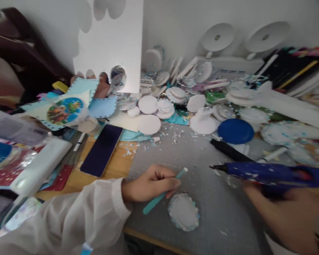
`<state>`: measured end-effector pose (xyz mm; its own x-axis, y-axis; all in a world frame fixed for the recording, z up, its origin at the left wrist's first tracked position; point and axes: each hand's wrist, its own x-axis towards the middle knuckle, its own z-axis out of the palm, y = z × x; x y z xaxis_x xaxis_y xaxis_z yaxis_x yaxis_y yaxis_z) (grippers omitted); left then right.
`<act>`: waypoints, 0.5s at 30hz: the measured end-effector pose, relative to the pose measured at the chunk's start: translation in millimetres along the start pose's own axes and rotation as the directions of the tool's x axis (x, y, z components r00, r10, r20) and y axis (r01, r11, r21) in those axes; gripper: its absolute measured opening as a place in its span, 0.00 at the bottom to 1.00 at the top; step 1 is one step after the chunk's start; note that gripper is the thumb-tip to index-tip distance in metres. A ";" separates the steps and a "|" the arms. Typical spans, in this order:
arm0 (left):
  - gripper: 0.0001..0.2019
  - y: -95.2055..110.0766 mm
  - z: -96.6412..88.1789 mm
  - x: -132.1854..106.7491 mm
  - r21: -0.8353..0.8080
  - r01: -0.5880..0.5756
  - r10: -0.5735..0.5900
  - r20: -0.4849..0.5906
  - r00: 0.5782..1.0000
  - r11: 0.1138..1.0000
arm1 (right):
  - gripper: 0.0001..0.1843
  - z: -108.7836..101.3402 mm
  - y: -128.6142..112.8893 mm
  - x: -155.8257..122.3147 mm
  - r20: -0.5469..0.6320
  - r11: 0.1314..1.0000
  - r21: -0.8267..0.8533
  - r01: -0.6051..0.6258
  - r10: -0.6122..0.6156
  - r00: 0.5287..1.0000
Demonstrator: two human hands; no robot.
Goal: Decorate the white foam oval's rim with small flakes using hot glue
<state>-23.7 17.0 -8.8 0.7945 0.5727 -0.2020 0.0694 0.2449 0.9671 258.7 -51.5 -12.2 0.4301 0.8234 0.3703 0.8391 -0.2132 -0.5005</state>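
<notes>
My left hand [154, 184] is closed around teal tweezers [153, 204], with a small white bit at their tip. Just beneath it, a round white disc [184, 211] with a ragged, pale-blue-flecked rim lies flat on the grey mat, apart from the fingers. On the right, my right hand [287, 212] is blurred by motion and wrapped about the handle of a dark blue hot glue gun [263, 173]. The gun's black nozzle points left, above the mat and clear of the disc.
Many white discs [149, 124] crowd the back of the grey mat [175, 152]. A blue round lid [235, 131] and a black-handled tool [230, 150] lie near the gun. To the left are a phone [102, 150] and card pieces [103, 106]. White crumbs litter the mat.
</notes>
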 end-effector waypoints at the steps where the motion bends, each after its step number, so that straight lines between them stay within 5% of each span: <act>1: 0.22 -0.1 -0.3 0.4 0.017 0.005 -0.005 0.003 1.000 1.000 | 0.26 0.4 -6.4 1.8 -0.001 1.000 -0.004 0.022 -0.022 1.000; 15: 0.26 9.2 3.8 2.3 0.180 0.056 -0.067 0.052 0.996 0.982 | 0.19 7.1 -21.6 -4.6 0.005 0.925 0.033 0.379 -0.379 0.925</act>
<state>-19.0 17.7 0.2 0.8186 0.5133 -0.2578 0.2217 0.1317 0.9662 236.2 -47.0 -8.7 0.0778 0.8454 0.5284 0.9280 0.1323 -0.3484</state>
